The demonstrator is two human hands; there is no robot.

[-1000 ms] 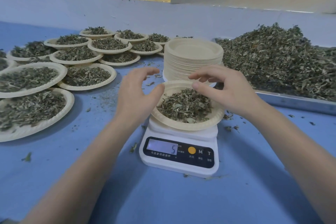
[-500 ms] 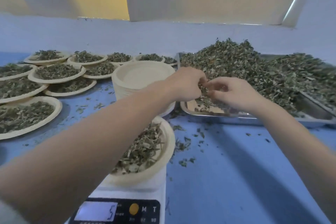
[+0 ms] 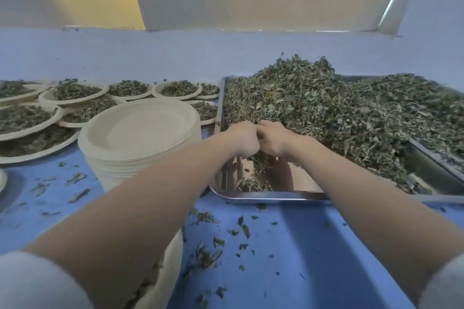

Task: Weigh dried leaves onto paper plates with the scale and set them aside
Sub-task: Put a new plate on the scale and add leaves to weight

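**Both hands in the leaf pile**

The dried leaves lie heaped in a metal tray on the blue surface. The left hand and right hand meet knuckle to knuckle at the heap's near edge, fingers curled into the leaves. Just left of the tray stands a stack of empty paper plates; filled plates sit behind it. Loose bits litter the surface.

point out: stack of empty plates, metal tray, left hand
stack of empty plates (image 3: 140, 130): head view, centre of the top plate.
metal tray (image 3: 271, 195): head view, near rim.
left hand (image 3: 242, 140): head view, back of the hand.
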